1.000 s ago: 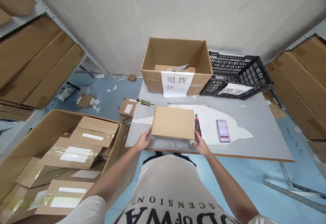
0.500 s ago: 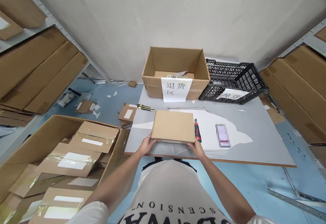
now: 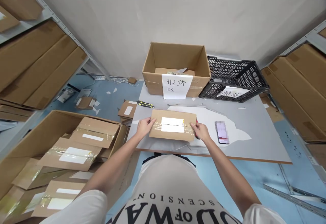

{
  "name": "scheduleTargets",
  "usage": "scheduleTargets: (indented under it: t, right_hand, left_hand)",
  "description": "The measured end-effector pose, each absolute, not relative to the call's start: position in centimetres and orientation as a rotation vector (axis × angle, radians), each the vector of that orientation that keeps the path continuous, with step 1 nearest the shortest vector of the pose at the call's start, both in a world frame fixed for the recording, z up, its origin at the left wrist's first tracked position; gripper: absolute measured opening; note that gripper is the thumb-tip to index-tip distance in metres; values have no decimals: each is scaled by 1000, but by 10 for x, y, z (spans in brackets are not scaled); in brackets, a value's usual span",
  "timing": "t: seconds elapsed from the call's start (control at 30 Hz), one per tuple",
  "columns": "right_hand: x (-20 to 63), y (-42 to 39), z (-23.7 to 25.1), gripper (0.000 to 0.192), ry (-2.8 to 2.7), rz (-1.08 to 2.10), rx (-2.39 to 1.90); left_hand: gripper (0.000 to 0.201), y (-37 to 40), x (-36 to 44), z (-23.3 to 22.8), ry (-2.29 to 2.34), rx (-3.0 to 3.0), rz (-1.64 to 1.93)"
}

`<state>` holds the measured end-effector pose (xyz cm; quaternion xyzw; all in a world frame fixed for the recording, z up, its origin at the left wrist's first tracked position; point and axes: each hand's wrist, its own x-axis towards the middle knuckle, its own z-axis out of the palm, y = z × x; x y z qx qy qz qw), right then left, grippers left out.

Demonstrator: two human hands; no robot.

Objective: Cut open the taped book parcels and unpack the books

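1. Lower left: carton of parcels, several visibly taped.
2. Center: my left hand grips one end of a box; tape and label on, so I'd say unopened.
3. Just right: my right hand pinches its other end.

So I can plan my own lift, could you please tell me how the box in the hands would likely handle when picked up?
The box should stay fairly stiff, since its cardboard looks flat and uncrushed. The glossy tape across it may feel slippery. Its flat faces make rolling unlikely.
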<state>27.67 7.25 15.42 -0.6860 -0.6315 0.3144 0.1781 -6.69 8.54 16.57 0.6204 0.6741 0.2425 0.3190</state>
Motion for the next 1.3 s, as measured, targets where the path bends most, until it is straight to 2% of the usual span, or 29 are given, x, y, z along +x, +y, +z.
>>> scheduleTargets:
  t: [0.37,0.47,0.6,0.73,1.03,1.2,1.3]
  right_hand:
    - [275,118,156,52,-1794,1006,-2111]
    - [276,124,156,49,-1753,1037,-2120]
    - [276,127,153,49,-1674,1069,-2107]
    - [278,127,149,53,-1627,1044,-2103]
    - [278,123,133,52,-1524,1024,-2074]
    - [298,117,122,59,-1333,1163,-1965]
    - [320,104,107,55,-1236,972,-2109]
  left_hand:
    - [50,122,-64,154,1848,1448,555]
    - [51,120,-66,145,1712,1380,636]
    - [64,111,-66,130,1465,1180,824]
    - [68,106,-63,118,1482,1095,907]
    - [64,103,-62,116,1530,1158,930]
    - [65,99,-63,123,1646,1326,873]
    - [68,95,-63,128,1713,1449,830]
